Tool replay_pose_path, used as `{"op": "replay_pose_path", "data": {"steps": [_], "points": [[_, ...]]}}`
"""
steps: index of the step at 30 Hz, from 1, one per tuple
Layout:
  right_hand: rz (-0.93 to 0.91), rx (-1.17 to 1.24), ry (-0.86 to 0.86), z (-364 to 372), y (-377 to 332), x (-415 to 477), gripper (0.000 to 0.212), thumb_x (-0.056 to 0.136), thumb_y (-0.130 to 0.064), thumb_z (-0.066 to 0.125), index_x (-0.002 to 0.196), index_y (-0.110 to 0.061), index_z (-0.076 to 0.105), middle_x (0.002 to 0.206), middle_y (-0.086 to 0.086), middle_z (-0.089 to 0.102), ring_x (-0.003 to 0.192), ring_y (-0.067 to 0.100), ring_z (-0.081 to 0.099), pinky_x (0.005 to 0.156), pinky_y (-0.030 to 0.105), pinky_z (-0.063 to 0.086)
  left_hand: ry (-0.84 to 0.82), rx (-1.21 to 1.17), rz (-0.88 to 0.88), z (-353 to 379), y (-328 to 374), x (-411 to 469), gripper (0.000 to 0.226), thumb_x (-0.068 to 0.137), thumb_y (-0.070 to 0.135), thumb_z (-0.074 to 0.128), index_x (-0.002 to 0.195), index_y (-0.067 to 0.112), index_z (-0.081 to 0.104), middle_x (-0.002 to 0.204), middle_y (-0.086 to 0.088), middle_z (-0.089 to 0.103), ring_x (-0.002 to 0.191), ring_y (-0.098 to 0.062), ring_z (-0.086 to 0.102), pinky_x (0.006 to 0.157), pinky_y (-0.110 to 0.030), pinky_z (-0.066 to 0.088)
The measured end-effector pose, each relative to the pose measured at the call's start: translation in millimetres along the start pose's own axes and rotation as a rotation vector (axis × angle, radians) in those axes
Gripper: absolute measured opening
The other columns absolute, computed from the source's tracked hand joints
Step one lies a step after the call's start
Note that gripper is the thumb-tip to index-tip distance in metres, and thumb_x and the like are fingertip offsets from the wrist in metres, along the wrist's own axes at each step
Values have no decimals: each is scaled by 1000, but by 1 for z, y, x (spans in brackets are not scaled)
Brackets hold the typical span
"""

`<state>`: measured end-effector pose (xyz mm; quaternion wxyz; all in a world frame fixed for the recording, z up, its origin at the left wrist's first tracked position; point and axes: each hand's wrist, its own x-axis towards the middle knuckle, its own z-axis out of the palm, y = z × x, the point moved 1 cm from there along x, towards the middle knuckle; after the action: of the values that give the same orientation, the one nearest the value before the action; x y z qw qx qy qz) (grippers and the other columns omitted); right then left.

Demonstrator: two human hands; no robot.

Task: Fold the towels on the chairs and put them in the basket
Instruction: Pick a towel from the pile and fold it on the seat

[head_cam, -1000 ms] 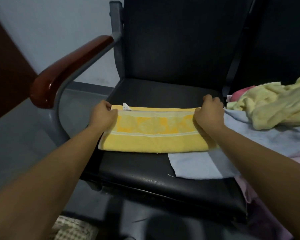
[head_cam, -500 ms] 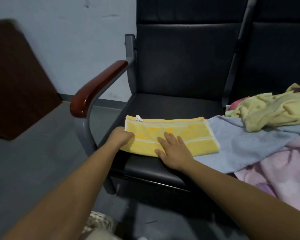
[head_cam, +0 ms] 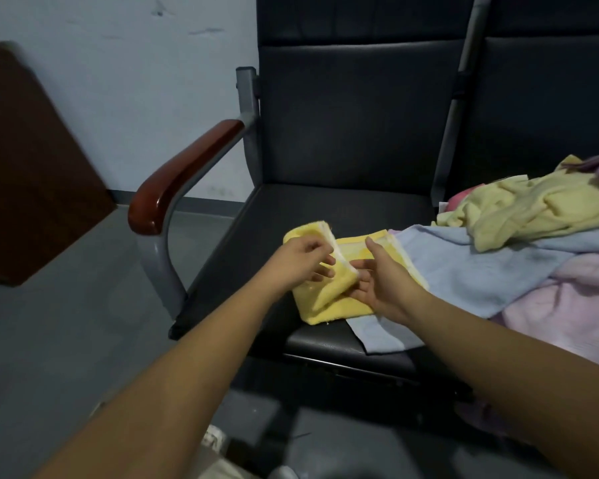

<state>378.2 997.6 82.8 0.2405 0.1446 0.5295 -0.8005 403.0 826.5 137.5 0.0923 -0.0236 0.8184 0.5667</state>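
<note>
A yellow towel (head_cam: 325, 305) lies partly folded on the black chair seat (head_cam: 325, 209). My left hand (head_cam: 300, 261) pinches its left end and holds that end lifted and turned over toward the right. My right hand (head_cam: 381, 281) lies palm up with spread fingers on the towel's right half, touching the raised white edge. To the right, a light blue towel (head_cam: 464, 267), a pale yellow towel (head_cam: 519, 209) and a pink towel (head_cam: 567, 305) lie heaped on the neighbouring seat. No basket is in view.
A wooden armrest (head_cam: 184, 174) on a grey metal frame bounds the seat on the left. A brown board (head_cam: 25, 160) leans against the wall at far left. Grey floor (head_cam: 66, 323) spreads in front of the chair.
My left hand has lifted the towel's left end and swung it rightward over the middle. My right hand has turned from pressing flat on the towel to palm up near the fold.
</note>
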Motion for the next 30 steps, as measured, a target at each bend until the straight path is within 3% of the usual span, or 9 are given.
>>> {"op": "replay_pose_path", "data": {"steps": [5, 7, 10, 13, 16, 18, 20, 23, 30], "points": [[-116, -494, 90, 11, 3, -5, 20, 88, -17, 73, 100, -4, 63, 98, 14, 69, 84, 25, 68, 71, 35, 59, 260, 286, 129, -4, -29, 6, 10, 95, 16, 61, 105, 17, 66, 100, 3, 69, 90, -8, 66, 76, -20, 48], [-181, -666, 162, 16, 2, -8, 33, 85, -13, 72, 114, -15, 57, 97, 10, 66, 83, 22, 64, 73, 36, 56, 345, 425, 104, -6, -40, 9, 22, 92, 21, 65, 113, 16, 60, 114, 0, 57, 103, -14, 58, 83, -24, 44], [-370, -718, 184, 18, -7, -13, 49, 85, -10, 62, 127, -31, 48, 80, 2, 58, 68, 17, 56, 68, 38, 55, 322, 393, -131, -7, -56, 15, 44, 90, 37, 66, 122, 12, 49, 122, -8, 50, 108, -24, 55, 85, -35, 47], [-510, -1139, 130, 10, -9, -13, 43, 88, -15, 57, 127, -32, 54, 78, -2, 56, 63, 15, 53, 58, 28, 43, 299, 360, -214, -4, -63, 22, 57, 88, 44, 66, 128, 9, 46, 119, -8, 57, 106, -25, 59, 79, -35, 48], [-502, -1610, 152, -5, 1, -8, 45, 93, -28, 51, 138, -28, 50, 117, 12, 51, 103, 28, 52, 87, 33, 45, 297, 392, -242, 0, -61, 29, 44, 88, 41, 65, 114, 6, 56, 104, -6, 62, 96, -24, 61, 70, -33, 46], [-537, -1796, 144, -12, 6, -6, 59, 96, -31, 46, 153, -27, 31, 146, 20, 31, 134, 35, 32, 112, 40, 29, 283, 378, -286, 1, -60, 33, 39, 84, 42, 67, 100, 6, 62, 93, -6, 64, 91, -26, 64, 68, -33, 46], [-521, -1770, -2, -14, 7, -7, 63, 102, -27, 38, 159, -21, 13, 165, 14, 5, 151, 31, 7, 123, 41, 6, 255, 308, -308, 1, -58, 34, 36, 81, 39, 69, 91, 5, 64, 87, -8, 65, 89, -29, 67, 68, -33, 45], [-467, -1733, -124, -14, 16, -6, 57, 107, -25, 28, 160, -19, 9, 168, 7, 2, 154, 21, -2, 123, 34, -5, 235, 177, -283, -6, -56, 29, 35, 84, 31, 68, 101, 1, 68, 100, -15, 69, 94, -29, 67, 71, -34, 46], [-437, -1369, -159, 32, 24, -5, 57, 101, -25, 47, 155, -21, 31, 158, 1, 34, 143, 19, 33, 115, 31, 27, 338, 168, -127, -36, -40, 8, 19, 96, 30, 51, 99, 12, 48, 88, -1, 53, 75, -13, 49, 59, -32, 35]]}}
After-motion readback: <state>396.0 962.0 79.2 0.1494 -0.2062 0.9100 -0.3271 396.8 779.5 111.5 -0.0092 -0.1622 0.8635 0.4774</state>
